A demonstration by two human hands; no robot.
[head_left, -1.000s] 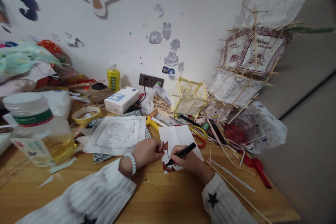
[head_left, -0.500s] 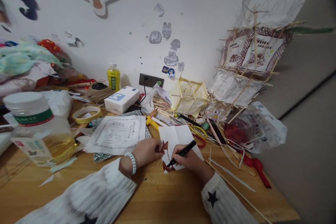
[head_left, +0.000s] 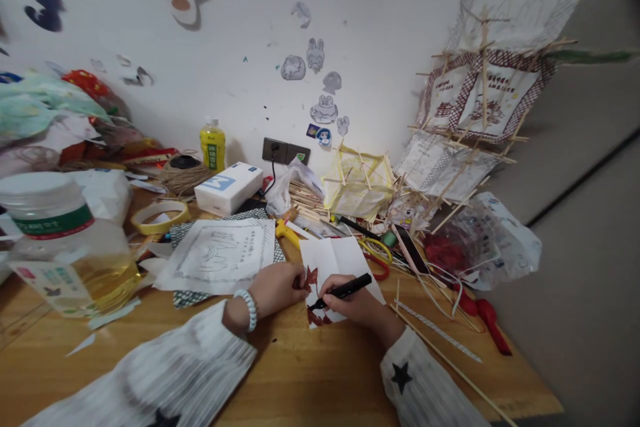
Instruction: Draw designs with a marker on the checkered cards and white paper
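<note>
A white sheet of paper (head_left: 350, 257) with a fold across it lies on the wooden table, bearing dark red leaf-like shapes along its left edge. My right hand (head_left: 350, 303) is closed around a black marker pen (head_left: 353, 285), whose tip meets the paper near the lower red shapes. At the sheet's left edge, my left hand (head_left: 277, 288) has its fingers curled together, pressing on the paper; a pale beaded bracelet circles that wrist. Left of it, a drawn-on white sheet (head_left: 220, 253) rests on patterned dark green material.
A large plastic jar (head_left: 65, 247) stands at left, near a tape roll (head_left: 160, 217) and a white box (head_left: 230, 188). Behind the paper are a yellow glue gun (head_left: 287, 233), scissors (head_left: 377, 250) and thin sticks. A phone (head_left: 411, 250) and a long stick (head_left: 450, 363) lie at right.
The marker's tip has moved slightly up and left over the red shapes, with my right hand following. My left hand stays at the paper's edge. The whole view has shifted slightly.
</note>
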